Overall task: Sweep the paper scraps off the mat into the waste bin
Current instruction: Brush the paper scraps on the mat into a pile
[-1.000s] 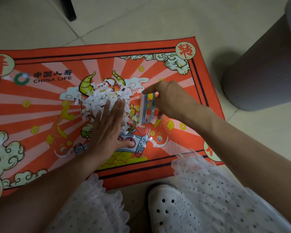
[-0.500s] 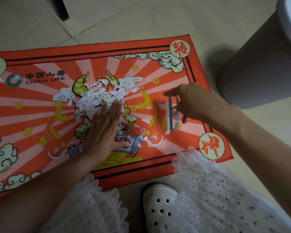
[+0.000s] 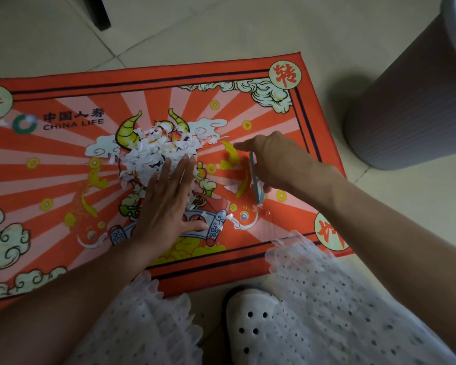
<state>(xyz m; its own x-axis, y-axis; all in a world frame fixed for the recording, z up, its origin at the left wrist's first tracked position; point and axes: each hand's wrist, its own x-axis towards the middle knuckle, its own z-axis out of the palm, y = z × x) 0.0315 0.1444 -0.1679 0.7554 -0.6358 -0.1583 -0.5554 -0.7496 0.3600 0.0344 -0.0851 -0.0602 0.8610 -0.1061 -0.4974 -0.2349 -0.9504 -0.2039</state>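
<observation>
A heap of white paper scraps (image 3: 153,151) lies in the middle of the red printed mat (image 3: 63,159). My left hand (image 3: 169,204) lies flat on the mat with straight fingers against the near side of the heap. My right hand (image 3: 274,159) grips a small grey-blue brush (image 3: 256,180), held on edge on the mat to the right of the heap. A few loose scraps (image 3: 231,187) lie between the brush and the heap. The grey ribbed waste bin (image 3: 411,101) stands on the floor off the mat's right end.
Pale floor tiles (image 3: 221,27) surround the mat. A dark furniture leg (image 3: 96,11) stands at the far side. My white perforated shoe (image 3: 256,325) and white dress fabric (image 3: 313,285) sit at the mat's near edge.
My right hand with the brush swung out right, then came back left toward the heap. My left hand stayed flat against the scraps.
</observation>
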